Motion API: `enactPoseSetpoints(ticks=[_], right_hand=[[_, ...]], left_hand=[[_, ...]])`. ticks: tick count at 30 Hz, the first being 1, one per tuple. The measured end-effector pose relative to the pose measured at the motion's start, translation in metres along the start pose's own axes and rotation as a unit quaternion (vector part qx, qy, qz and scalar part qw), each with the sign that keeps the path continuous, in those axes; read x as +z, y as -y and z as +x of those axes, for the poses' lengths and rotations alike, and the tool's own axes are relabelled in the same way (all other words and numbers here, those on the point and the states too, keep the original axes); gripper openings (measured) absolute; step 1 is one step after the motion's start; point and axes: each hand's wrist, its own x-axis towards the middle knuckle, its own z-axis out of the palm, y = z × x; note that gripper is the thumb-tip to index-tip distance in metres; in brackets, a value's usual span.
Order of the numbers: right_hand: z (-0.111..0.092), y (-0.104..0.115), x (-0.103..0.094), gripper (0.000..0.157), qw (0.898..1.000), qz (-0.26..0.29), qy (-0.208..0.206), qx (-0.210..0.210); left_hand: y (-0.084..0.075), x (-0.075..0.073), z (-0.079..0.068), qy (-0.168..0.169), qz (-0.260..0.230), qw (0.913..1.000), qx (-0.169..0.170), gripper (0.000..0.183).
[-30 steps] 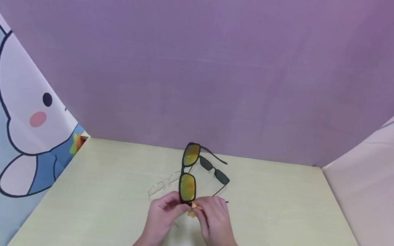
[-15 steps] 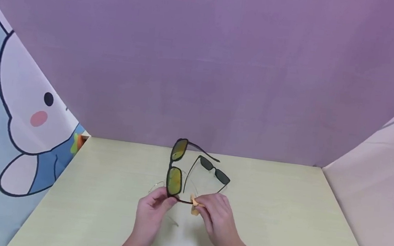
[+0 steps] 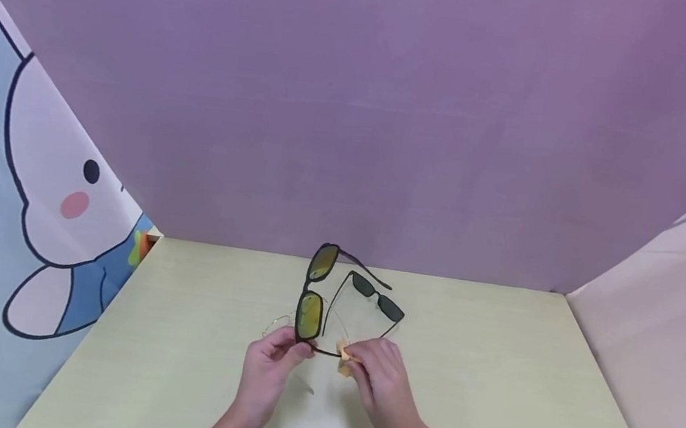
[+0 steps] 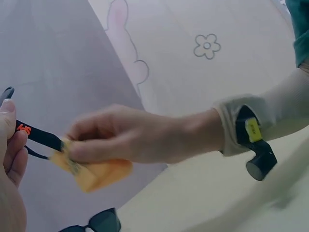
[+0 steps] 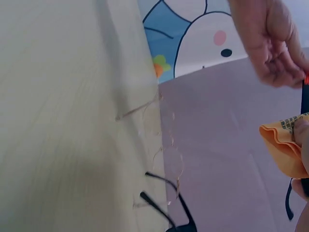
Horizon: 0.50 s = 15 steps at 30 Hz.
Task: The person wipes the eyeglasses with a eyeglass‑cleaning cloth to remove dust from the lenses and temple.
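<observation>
My left hand (image 3: 264,374) pinches black-framed sunglasses with yellow mirrored lenses (image 3: 308,317) at the hinge corner. They are held up over the table with the front turned on end. One temple (image 4: 44,138), with a small orange-red mark, runs across to my right hand (image 3: 385,374). There the thumb and fingers pinch a folded orange cleaning cloth (image 4: 104,173) around that temple. The cloth (image 5: 285,147) has dark print on one face in the right wrist view. The other temple (image 3: 368,270) points free toward the far right.
Black sunglasses with dark lenses (image 3: 391,308) lie with temples unfolded just behind my hands. Thin wire-framed glasses (image 3: 277,321) lie on the pale table (image 3: 176,336), partly hidden by my left hand and the held sunglasses. A purple cloth wall (image 3: 352,137) closes off the back.
My left hand has moved left with the sunglasses, away from the right hand, so a stretch of temple now shows between them. The right hand keeps its pinch on the cloth.
</observation>
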Motion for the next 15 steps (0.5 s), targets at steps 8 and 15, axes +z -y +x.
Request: enactPoseSetpoints(ticks=[8, 15], right_hand=[[0.014, 0.020, 0.004, 0.022, 1.000, 0.007, -0.002, 0.008], [0.017, 0.026, 0.006, 0.022, 1.000, 0.000, 0.004, 0.009]], left_hand=[[0.009, 0.006, -0.002, 0.015, -0.013, 0.9995, 0.022, 0.017], [0.011, 0.008, -0.004, 0.009, -0.001, 0.9999, 0.009, 0.018]])
